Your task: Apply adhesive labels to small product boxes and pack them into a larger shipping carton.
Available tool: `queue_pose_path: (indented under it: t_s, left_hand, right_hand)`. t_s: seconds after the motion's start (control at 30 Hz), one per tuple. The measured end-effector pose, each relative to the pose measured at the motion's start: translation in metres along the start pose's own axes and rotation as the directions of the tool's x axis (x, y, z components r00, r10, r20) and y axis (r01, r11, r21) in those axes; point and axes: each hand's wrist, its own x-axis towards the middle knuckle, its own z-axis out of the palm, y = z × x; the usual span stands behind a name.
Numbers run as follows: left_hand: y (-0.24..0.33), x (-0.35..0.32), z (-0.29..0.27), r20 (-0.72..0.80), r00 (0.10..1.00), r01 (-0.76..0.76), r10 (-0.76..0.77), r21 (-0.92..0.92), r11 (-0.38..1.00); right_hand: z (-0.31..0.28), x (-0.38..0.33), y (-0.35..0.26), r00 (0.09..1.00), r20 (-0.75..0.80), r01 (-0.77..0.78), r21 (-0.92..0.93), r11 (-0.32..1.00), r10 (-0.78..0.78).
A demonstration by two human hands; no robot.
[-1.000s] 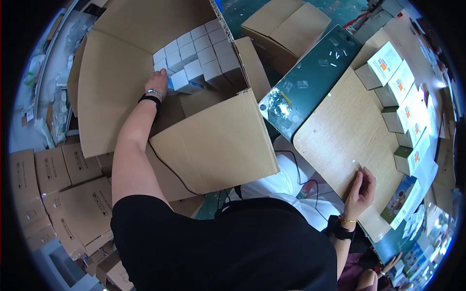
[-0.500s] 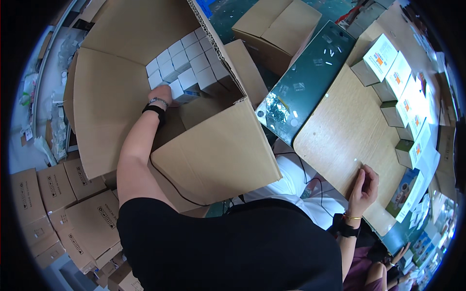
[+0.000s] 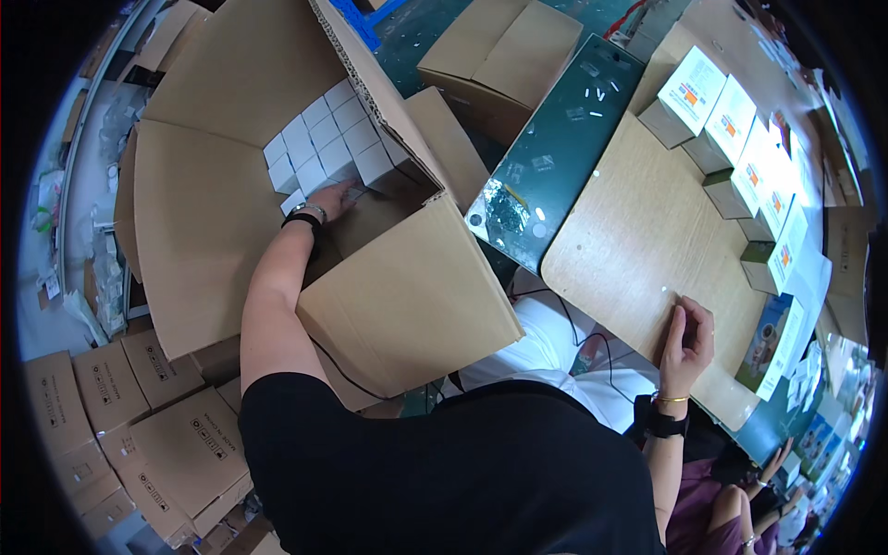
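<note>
A large open carton (image 3: 407, 305) stands on my left, with rows of small white boxes (image 3: 319, 139) packed at its far end. My left hand (image 3: 331, 201) is inside it, at the near edge of the rows, fingers stretched to the right along the box fronts. Its fingertips are in shadow, and I see no box held in it. One white box (image 3: 293, 202) shows just left of the wrist. My right hand (image 3: 689, 340) rests at the near edge of a wooden board (image 3: 638, 231), thumb and fingers apart, holding nothing.
Several larger white-topped boxes (image 3: 731, 120) line the board's right side. Behind the carton are a closed carton (image 3: 504, 46) and a green tabletop (image 3: 546, 148) with scraps. Stacked cartons (image 3: 185, 453) stand lower left. Another person's arm (image 3: 772, 467) shows lower right. A black cable hangs beside the carton.
My left hand has moved right across the front of the rows. The box that stuck out beside it now sits closer to the others. My right hand stays at the board.
</note>
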Motion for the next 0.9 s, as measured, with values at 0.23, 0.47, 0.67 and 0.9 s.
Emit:
queue_pose_path:
  t_s: [0.23, 0.47, 0.67, 0.9]
  left_hand:
    - [-0.004, 0.002, -0.015, 0.057, 0.984, -0.172, 0.166, 0.118, 0.978]
    - [0.016, -0.012, -0.016, 0.263, 0.964, -0.038, 0.033, 0.017, 0.999]
    - [0.034, 0.014, -0.047, 0.281, 0.959, -0.033, 0.045, -0.046, 0.998]
    - [0.239, 0.002, -0.093, 0.191, 0.894, -0.37, 0.405, -0.193, 0.909]
  right_hand:
    - [-0.007, 0.005, -0.015, 0.998, -0.062, -0.028, -0.019, 0.999, 0.026]
    - [-0.003, 0.012, -0.013, 0.994, -0.073, -0.069, 0.145, 0.987, 0.08]
    - [-0.017, 0.005, -0.003, 0.996, -0.076, -0.033, 0.195, 0.98, 0.048]
    - [-0.029, 0.109, 0.0, 0.988, -0.147, -0.004, -0.368, 0.93, -0.054]
